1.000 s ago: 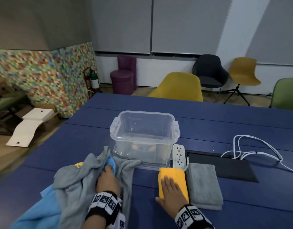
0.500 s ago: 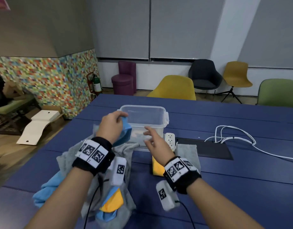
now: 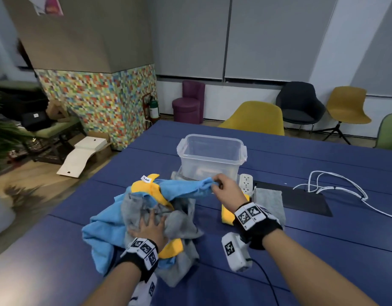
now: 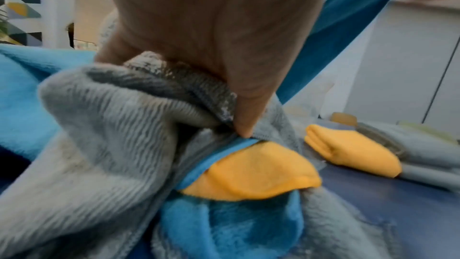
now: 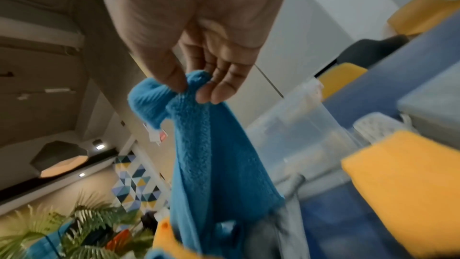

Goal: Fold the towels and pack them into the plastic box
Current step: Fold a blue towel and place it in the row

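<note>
While the right hand pinched a corner of the blue towel before the plastic box, the left hand pressed flat on the pile; pulling slowly would free it cleanly.

One plastic box, two folded towels, one towel heap, two hands.

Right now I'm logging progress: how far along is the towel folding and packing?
Done: a folded yellow towel and a folded grey towel lie beside the clear plastic box; no towel is visible inside. In hand: the right hand pinches a blue towel while the left hand presses the crumpled pile. Left: folding the pile, packing everything.
</note>
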